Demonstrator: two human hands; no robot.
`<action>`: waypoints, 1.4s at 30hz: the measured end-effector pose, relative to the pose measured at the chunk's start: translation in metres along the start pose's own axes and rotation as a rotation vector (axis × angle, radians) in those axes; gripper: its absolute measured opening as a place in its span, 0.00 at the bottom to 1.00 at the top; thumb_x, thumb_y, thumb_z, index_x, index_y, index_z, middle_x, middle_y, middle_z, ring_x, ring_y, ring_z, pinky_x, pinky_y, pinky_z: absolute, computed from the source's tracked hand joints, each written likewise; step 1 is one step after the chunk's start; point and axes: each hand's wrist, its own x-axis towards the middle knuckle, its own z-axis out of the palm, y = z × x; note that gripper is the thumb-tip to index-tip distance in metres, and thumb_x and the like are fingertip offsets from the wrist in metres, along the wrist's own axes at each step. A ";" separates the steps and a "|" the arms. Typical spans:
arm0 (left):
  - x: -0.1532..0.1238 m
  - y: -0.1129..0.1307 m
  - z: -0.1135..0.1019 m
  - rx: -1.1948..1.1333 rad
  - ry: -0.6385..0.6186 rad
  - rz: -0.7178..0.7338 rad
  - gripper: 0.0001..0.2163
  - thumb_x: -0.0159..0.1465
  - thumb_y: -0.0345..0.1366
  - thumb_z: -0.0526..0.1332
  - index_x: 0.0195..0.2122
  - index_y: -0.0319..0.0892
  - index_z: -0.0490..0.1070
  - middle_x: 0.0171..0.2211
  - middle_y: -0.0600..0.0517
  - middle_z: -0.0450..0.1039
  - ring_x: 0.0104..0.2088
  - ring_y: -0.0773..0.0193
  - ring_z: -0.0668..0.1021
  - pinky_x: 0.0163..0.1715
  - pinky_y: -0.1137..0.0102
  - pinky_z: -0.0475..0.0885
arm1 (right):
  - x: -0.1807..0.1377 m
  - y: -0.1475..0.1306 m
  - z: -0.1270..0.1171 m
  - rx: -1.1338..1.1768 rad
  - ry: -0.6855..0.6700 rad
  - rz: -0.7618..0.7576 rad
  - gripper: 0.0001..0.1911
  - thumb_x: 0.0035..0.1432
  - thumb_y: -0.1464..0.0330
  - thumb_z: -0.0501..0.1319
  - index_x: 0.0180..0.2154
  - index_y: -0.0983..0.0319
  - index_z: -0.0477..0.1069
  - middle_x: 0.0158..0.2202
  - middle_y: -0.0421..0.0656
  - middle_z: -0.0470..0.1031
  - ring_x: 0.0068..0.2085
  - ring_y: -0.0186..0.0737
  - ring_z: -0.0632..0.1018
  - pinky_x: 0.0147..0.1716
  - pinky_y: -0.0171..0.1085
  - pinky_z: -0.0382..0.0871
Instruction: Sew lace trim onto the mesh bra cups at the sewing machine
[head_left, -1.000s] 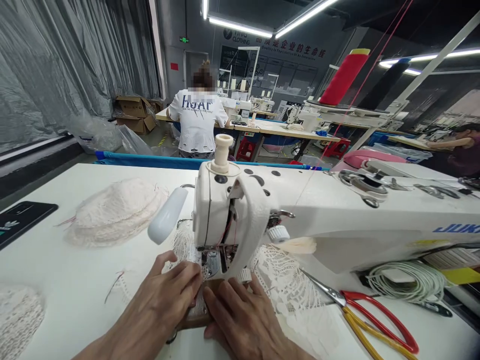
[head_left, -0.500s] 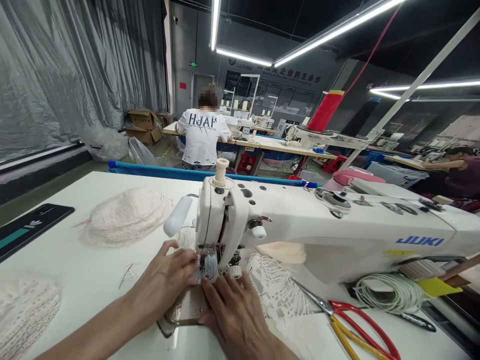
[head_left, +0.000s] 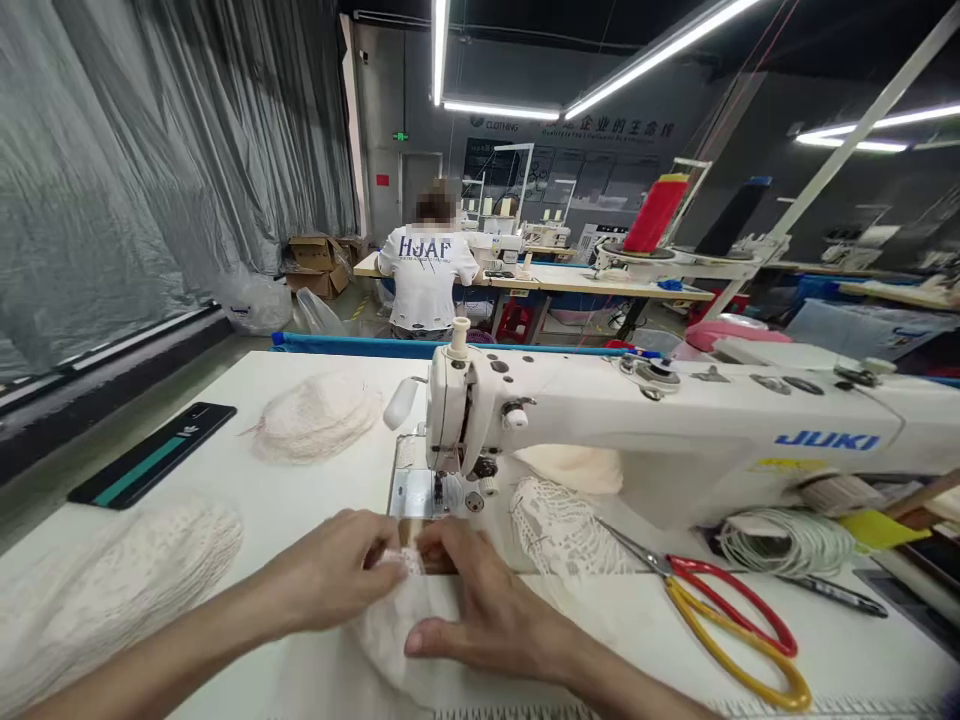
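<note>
One pale piece [head_left: 394,625]: held over the table [head_left: 292,670] in front of the presser foot [head_left: 439,488], apart from it.
Left hand [head_left: 356,570]: closed, with the piece's upper edge pinched between thumb and fingers.
Right hand [head_left: 491,610]: fingers bent at the piece's other side, thumb spread; through the blur, it could not be told whether anything was gripped.
Seam: none could be made out; by judgement, this piece was not yet placed for stitching.
Openwork lace [head_left: 566,525]: left beneath the machine arm [head_left: 600,400]; whether finished could not be told.
Waiting or done: far stack [head_left: 315,420] and near stack [head_left: 157,590] were laid at left, their stage unclear.
</note>
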 end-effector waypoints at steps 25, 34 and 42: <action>-0.066 0.018 -0.015 -0.791 -0.181 0.073 0.11 0.53 0.43 0.68 0.27 0.39 0.73 0.28 0.54 0.74 0.33 0.64 0.72 0.36 0.71 0.64 | -0.058 -0.055 -0.039 0.251 -0.080 0.021 0.12 0.53 0.63 0.64 0.26 0.66 0.70 0.23 0.37 0.66 0.27 0.30 0.64 0.27 0.30 0.56; 0.024 -0.012 0.038 0.011 0.297 0.722 0.11 0.64 0.23 0.52 0.28 0.42 0.70 0.37 0.52 0.76 0.40 0.61 0.75 0.45 0.60 0.56 | -0.043 -0.054 -0.060 -0.588 -0.251 -0.278 0.07 0.61 0.65 0.58 0.35 0.62 0.71 0.31 0.40 0.73 0.32 0.33 0.73 0.33 0.32 0.61; 0.016 -0.028 0.053 0.237 0.413 0.836 0.14 0.70 0.25 0.45 0.36 0.42 0.69 0.35 0.53 0.75 0.41 0.65 0.74 0.47 0.61 0.52 | -0.005 0.005 -0.026 -0.896 -0.136 -0.288 0.04 0.60 0.71 0.58 0.32 0.64 0.69 0.35 0.44 0.72 0.37 0.40 0.71 0.32 0.36 0.62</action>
